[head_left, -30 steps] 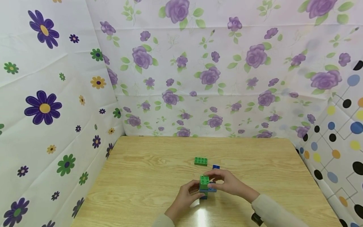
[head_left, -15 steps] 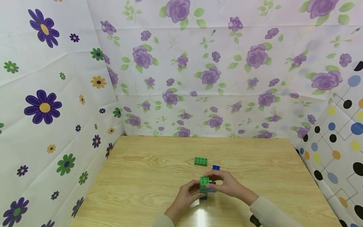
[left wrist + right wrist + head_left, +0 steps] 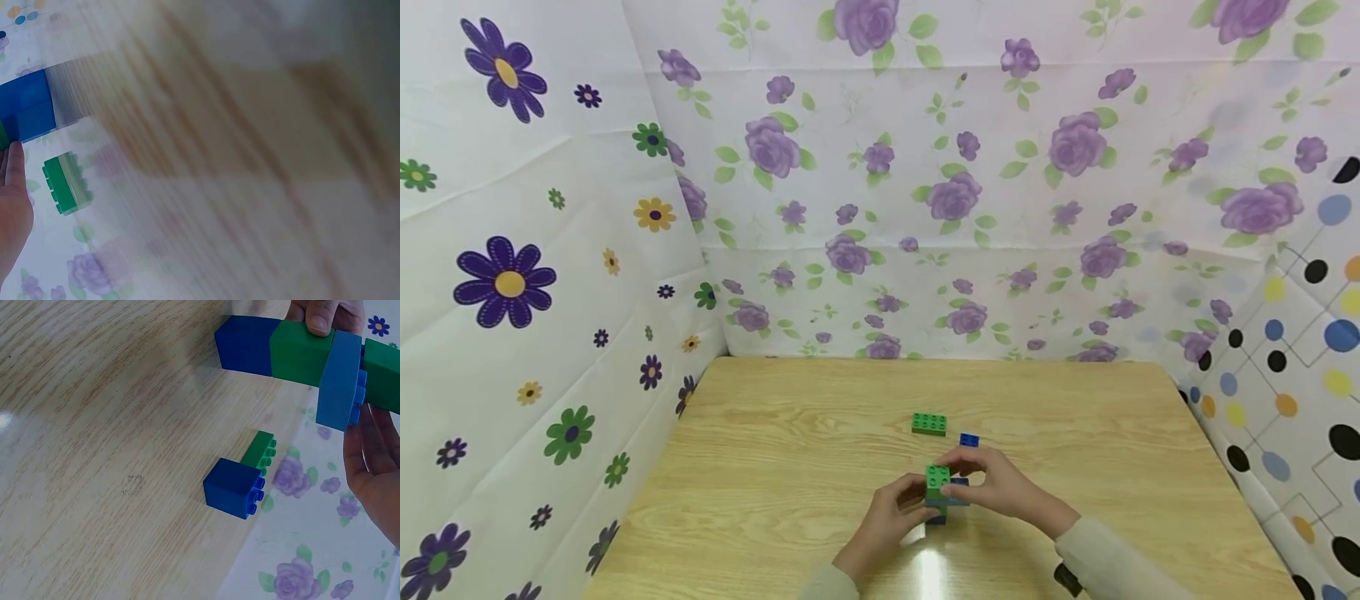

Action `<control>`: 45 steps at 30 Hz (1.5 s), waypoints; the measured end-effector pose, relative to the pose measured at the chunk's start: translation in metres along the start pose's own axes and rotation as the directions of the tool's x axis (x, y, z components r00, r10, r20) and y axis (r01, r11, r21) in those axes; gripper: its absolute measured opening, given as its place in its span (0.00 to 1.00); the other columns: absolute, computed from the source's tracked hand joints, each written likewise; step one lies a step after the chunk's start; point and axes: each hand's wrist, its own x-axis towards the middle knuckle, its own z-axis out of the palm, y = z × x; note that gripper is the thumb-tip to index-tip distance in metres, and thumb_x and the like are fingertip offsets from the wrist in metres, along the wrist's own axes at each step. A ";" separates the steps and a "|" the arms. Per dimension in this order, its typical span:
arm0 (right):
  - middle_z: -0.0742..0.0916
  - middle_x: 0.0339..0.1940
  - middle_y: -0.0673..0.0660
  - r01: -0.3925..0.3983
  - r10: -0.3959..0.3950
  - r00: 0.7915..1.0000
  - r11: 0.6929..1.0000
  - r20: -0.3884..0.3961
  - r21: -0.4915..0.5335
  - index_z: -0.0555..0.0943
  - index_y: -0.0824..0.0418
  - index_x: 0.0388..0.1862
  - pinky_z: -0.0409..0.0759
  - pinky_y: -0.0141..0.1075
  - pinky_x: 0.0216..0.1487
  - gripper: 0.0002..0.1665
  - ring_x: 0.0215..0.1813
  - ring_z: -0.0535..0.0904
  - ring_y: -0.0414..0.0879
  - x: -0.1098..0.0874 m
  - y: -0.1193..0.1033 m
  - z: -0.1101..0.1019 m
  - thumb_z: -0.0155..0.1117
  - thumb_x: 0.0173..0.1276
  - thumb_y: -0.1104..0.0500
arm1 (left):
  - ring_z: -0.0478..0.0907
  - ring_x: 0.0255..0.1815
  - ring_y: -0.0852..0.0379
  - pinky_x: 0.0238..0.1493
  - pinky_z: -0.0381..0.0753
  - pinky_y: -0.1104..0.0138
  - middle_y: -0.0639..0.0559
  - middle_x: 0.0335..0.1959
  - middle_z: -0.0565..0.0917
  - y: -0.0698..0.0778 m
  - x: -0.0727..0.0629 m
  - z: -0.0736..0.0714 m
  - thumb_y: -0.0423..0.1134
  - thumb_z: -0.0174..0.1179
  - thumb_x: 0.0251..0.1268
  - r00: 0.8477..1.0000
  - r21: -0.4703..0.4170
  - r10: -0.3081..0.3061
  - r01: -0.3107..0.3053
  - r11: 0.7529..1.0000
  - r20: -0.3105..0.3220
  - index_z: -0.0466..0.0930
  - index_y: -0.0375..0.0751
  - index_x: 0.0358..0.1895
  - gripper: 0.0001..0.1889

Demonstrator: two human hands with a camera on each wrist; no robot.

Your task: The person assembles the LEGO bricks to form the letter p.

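A small stack of toy building bricks stands upright between both hands. A green brick point(image 3: 937, 480) tops it, above a wider blue brick point(image 3: 339, 381). Below come another green brick point(image 3: 301, 351) and, at the bottom, a dark blue brick point(image 3: 247, 345). My left hand point(image 3: 887, 518) holds the stack low down from the left, its thumb across the lower green brick in the right wrist view. From the right, my right hand point(image 3: 1006, 485) pinches the top green brick, thumb in front and fingers behind. The left wrist view shows left fingertips point(image 3: 15, 159) at the dark blue brick point(image 3: 34, 109).
Behind the stack on the wooden table point(image 3: 775, 467) lie a loose green brick point(image 3: 929, 423) and a small blue brick point(image 3: 970, 439). A flowered cloth point(image 3: 850, 208) hangs along the table's far edge, with patterned cloths at both sides.
My right thumb has slid slightly left onto the front of the top green brick, and the right forearm has shifted a little left. My left hand keeps its hold; the loose bricks lie still.
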 end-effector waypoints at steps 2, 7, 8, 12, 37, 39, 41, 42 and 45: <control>0.84 0.50 0.52 -0.001 0.001 1.000 1.000 -0.001 0.001 0.79 0.55 0.55 0.84 0.43 0.49 0.19 0.47 0.80 0.45 0.001 0.005 0.001 0.68 0.65 0.57 | 0.75 0.60 0.53 0.59 0.77 0.67 0.53 0.57 0.79 0.000 0.000 0.000 0.38 0.65 0.61 1.000 -0.008 -0.009 0.009 1.000 -0.003 0.76 0.49 0.58 0.21; 0.84 0.51 0.49 0.001 -0.001 1.000 0.999 0.005 0.039 0.80 0.52 0.55 0.83 0.39 0.50 0.20 0.49 0.80 0.42 0.002 0.009 0.001 0.68 0.65 0.52 | 0.76 0.60 0.53 0.59 0.77 0.68 0.52 0.56 0.80 0.002 0.000 -0.001 0.37 0.66 0.61 1.000 -0.015 -0.028 0.027 1.000 -0.010 0.76 0.49 0.58 0.21; 0.84 0.51 0.49 0.004 -0.004 1.000 0.999 0.004 0.039 0.79 0.52 0.55 0.83 0.38 0.50 0.20 0.49 0.80 0.42 0.002 0.009 0.001 0.68 0.65 0.52 | 0.76 0.60 0.53 0.59 0.77 0.68 0.52 0.56 0.80 0.003 0.000 -0.001 0.37 0.66 0.61 1.000 -0.011 -0.026 0.026 1.000 -0.012 0.76 0.48 0.58 0.21; 0.84 0.50 0.48 0.015 -0.015 1.000 1.000 -0.004 0.025 0.80 0.51 0.55 0.83 0.38 0.51 0.20 0.50 0.80 0.42 0.002 0.009 0.001 0.68 0.65 0.50 | 0.76 0.60 0.52 0.59 0.77 0.67 0.51 0.56 0.80 0.005 0.001 -0.001 0.36 0.66 0.61 0.999 -0.007 -0.030 0.030 1.000 -0.017 0.76 0.47 0.58 0.21; 0.84 0.49 0.55 -0.033 0.037 0.999 0.994 -0.039 0.106 0.79 0.62 0.54 0.80 0.51 0.55 0.19 0.51 0.81 0.48 -0.005 -0.018 0.002 0.68 0.65 0.60 | 0.76 0.60 0.55 0.59 0.77 0.68 0.55 0.56 0.80 0.006 0.001 0.001 0.38 0.66 0.60 0.996 0.001 -0.082 0.082 0.997 -0.017 0.76 0.50 0.58 0.21; 0.84 0.49 0.55 -0.030 0.035 0.998 0.994 -0.045 0.103 0.79 0.62 0.54 0.80 0.52 0.55 0.19 0.51 0.80 0.49 -0.005 -0.021 0.002 0.68 0.65 0.60 | 0.76 0.60 0.55 0.59 0.77 0.68 0.55 0.56 0.80 0.007 0.001 0.002 0.38 0.66 0.61 0.997 0.010 -0.081 0.081 0.997 -0.020 0.76 0.50 0.58 0.21; 0.84 0.49 0.54 -0.035 0.040 0.998 0.995 -0.050 0.099 0.80 0.61 0.54 0.79 0.53 0.54 0.19 0.52 0.80 0.49 -0.006 -0.022 0.002 0.68 0.65 0.59 | 0.75 0.60 0.54 0.59 0.77 0.68 0.55 0.57 0.79 0.008 0.001 0.002 0.38 0.65 0.61 0.996 0.017 -0.082 0.083 0.996 -0.022 0.76 0.50 0.59 0.21; 0.84 0.49 0.54 -0.038 0.043 0.998 0.994 -0.052 0.099 0.80 0.61 0.54 0.79 0.54 0.54 0.19 0.52 0.79 0.50 -0.006 -0.022 0.002 0.68 0.65 0.59 | 0.75 0.61 0.54 0.60 0.77 0.67 0.55 0.57 0.79 0.008 0.000 0.002 0.38 0.65 0.61 0.996 0.019 -0.084 0.084 0.996 -0.024 0.75 0.50 0.59 0.22; 0.84 0.50 0.54 -0.052 0.058 0.997 0.994 -0.056 0.094 0.80 0.60 0.54 0.77 0.57 0.55 0.19 0.54 0.77 0.55 -0.006 -0.023 0.002 0.68 0.64 0.58 | 0.74 0.62 0.52 0.61 0.76 0.66 0.54 0.58 0.79 0.008 -0.001 0.003 0.39 0.65 0.62 0.996 0.024 -0.082 0.082 0.996 -0.028 0.75 0.48 0.59 0.22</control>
